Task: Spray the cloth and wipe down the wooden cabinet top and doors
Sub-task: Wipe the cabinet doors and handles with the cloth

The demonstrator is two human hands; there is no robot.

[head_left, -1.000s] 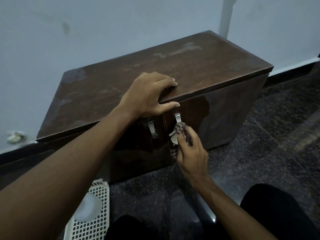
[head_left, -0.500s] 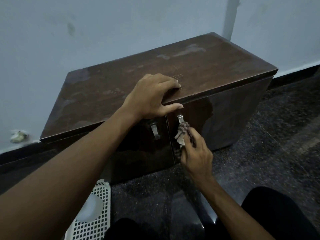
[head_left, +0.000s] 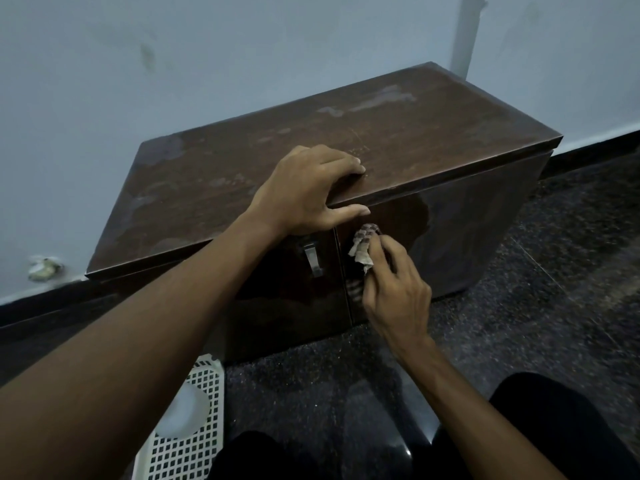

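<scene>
Cloth (head_left: 363,249): small checked rag, bunched, pressed to the upper part of the R door (head_left: 467,230), just beside the seam btwn the doors and right under the L thumb.

Head view, surroundings: white lattice basket (head_left: 187,441) on the dark speckled floor (head_left: 536,323), bottom left, w/ a pale round item inside, too blurred to tell. L door (head_left: 277,299) has a metal handle (head_left: 313,261), partly behind the L wrist. Cabinet top (head_left: 346,140) dusty, pale smears; grey wall (head_left: 242,57) behind.

L hand (head_left: 308,192): arm crosses the frame, fingers curled over the top's front edge, thumb straight along under the lip, gripping it. R hand (head_left: 394,282): reaches up from below, fingertips pinching the cloth against the door.
</scene>
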